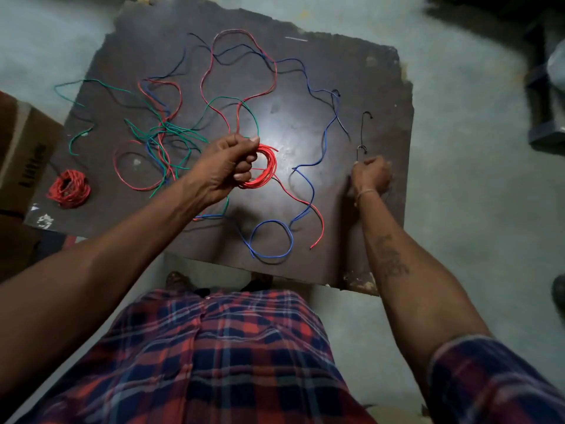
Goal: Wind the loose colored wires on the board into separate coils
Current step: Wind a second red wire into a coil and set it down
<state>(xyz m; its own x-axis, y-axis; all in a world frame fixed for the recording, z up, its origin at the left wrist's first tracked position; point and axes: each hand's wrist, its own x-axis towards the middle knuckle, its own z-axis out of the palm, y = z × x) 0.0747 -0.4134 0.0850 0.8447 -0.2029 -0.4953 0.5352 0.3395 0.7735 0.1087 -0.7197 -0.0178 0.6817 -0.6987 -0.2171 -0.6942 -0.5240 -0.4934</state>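
- Left grip (pixel 227 165) is curled round a red coil (pixel 265 168), holding it just above the middle of the board (pixel 351 75); thumb on top, fingers through the ring.
- Right grip (pixel 371 175) is closed in a pinch on the end of a thin black wire (pixel 361 130) near the board's right edge; the wire runs up from the fingers and ends in a small hook.
- From the coil a red wire (pixel 301 201) trails down and right across the board, its free end near the front edge.
- More red wire loops up from the left grip toward the far side of the board.
- Blue wire (pixel 272 240) forms a round loop near the front edge and snakes up the right half.
- Green wire (pixel 171 130) lies tangled with red and blue strands on the left half, one end hanging past the left edge.
- Second red coil (pixel 68 188), already wound, lies on the board's left front corner.
- Cardboard box (pixel 18 148) stands just beside that corner, on the floor (pixel 474 194).
- Plaid shirt (pixel 220 356) fills the lower view.
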